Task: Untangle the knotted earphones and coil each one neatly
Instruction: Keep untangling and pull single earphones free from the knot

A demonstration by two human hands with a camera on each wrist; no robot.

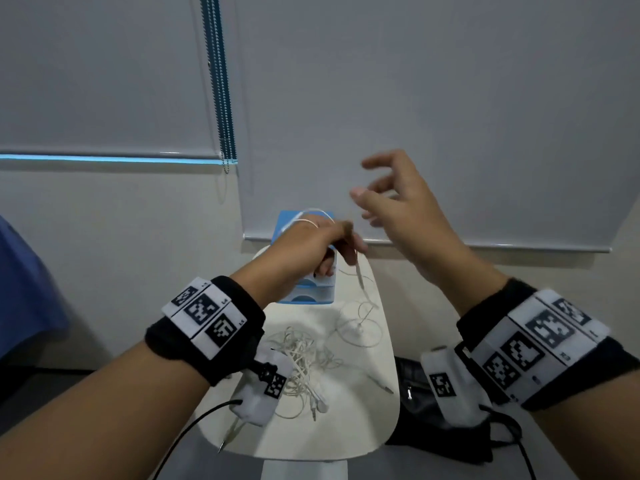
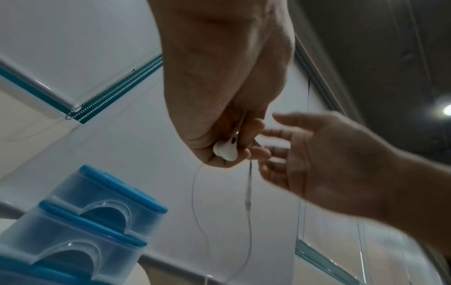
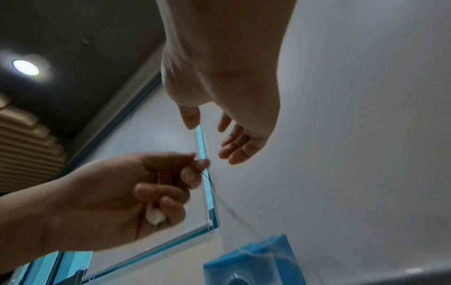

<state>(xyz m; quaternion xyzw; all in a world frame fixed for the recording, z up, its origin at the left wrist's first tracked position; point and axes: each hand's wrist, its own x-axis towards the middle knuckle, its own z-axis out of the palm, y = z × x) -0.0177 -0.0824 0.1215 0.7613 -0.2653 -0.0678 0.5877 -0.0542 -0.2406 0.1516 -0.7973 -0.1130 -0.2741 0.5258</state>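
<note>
My left hand (image 1: 337, 239) is raised over the table and grips a white earphone; its earbud (image 2: 225, 152) sits in my curled fingers, and the same earbud (image 3: 154, 215) shows in the right wrist view. White wire loops (image 1: 311, 216) lie over the back of that hand. The cable (image 1: 360, 278) hangs from it down to a loose coil (image 1: 360, 323) on the table. My right hand (image 1: 369, 192) is lifted just right of the left, fingers spread, holding nothing. A knotted pile of white earphones (image 1: 304, 365) lies on the table below.
Stacked clear containers with blue lids (image 1: 308, 292) stand at the far end of the small white table (image 1: 346, 434). A jack plug (image 1: 382, 384) lies near the table's right edge. A black bag (image 1: 426, 407) sits beside the table. Roller blinds and a bead chain (image 1: 221, 98) hang behind.
</note>
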